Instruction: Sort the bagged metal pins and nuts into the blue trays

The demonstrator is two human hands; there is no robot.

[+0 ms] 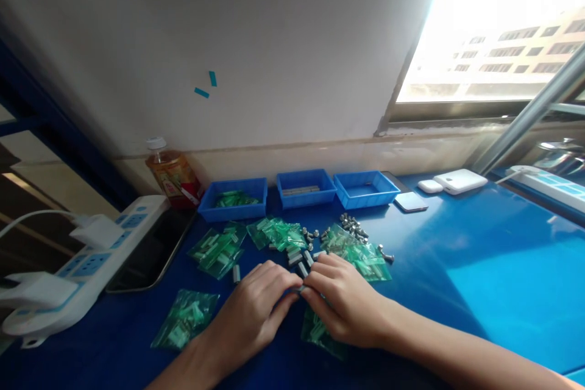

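Blue tabletop (432, 250) spreads before us across the lower frame. At lower centre, our left hand (260, 301) and right hand (342, 298) meet, fingertips pinching a small metal piece (300, 289). Near them lie metal cylinders (302, 269) and, left of centre, green packets (218, 251).

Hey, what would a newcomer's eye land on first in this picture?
Probably the left hand and right hand, pinching a small piece between them, low in the middle of the view. Around them, green plastic bags and metal parts lie scattered on the blue table. Behind, three blue trays stand in a row near the wall.
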